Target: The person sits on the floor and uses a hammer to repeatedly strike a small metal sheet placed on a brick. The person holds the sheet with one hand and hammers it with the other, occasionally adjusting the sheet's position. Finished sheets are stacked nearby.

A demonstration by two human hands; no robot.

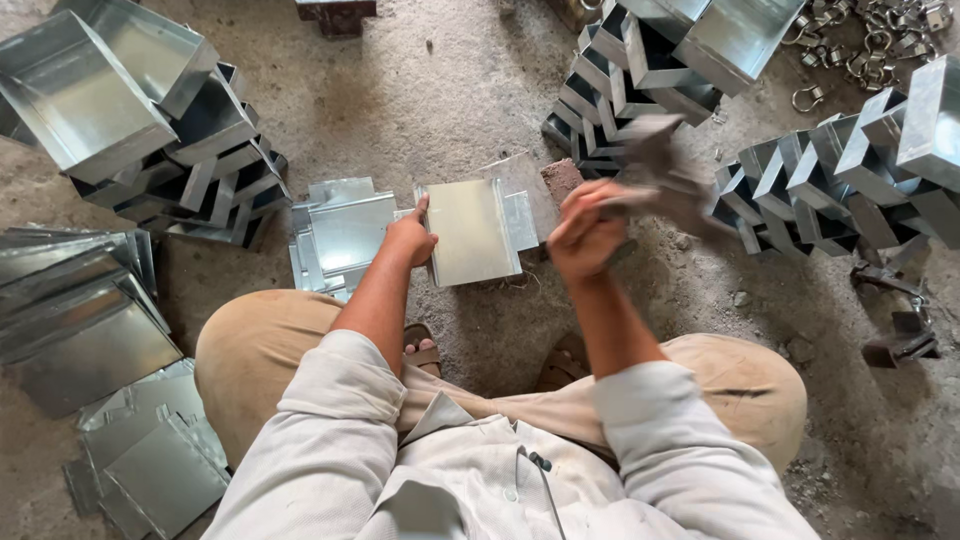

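Item: folded galvanised sheet-metal piece (468, 232), lying flat on the concrete floor (440, 90) directly ahead of the seated person's knees. Handling, as judged: thin and light, stiff along its turned-up side flanges, springy across the flat middle; the surface looks smooth and slippery, and the cut edges are probably sharp, so it is best held by pressing on the flat face or gripping a folded flange, not a raw edge. Appearance: dull silver-grey rectangle, flat centre panel, narrow flaps bent at both long sides, faint streaked sheen. Left hand (410, 238): touching the piece's left edge, fingers spread flat to pin it down, grasping nothing. Right hand (582, 235): just right of the piece and raised, fist wrapped tight around the handle of a hammer (655, 165), whose head is motion-blurred. Left of the piece: a small stack of similar flat blanks (340, 235). Farther left: a heap of finished open trays (150, 110), with loose sheets (90, 320) below them. Right of the piece: rows of folded box sections (850, 165). Far upper right of the piece: metal rings and shackles (870, 45).
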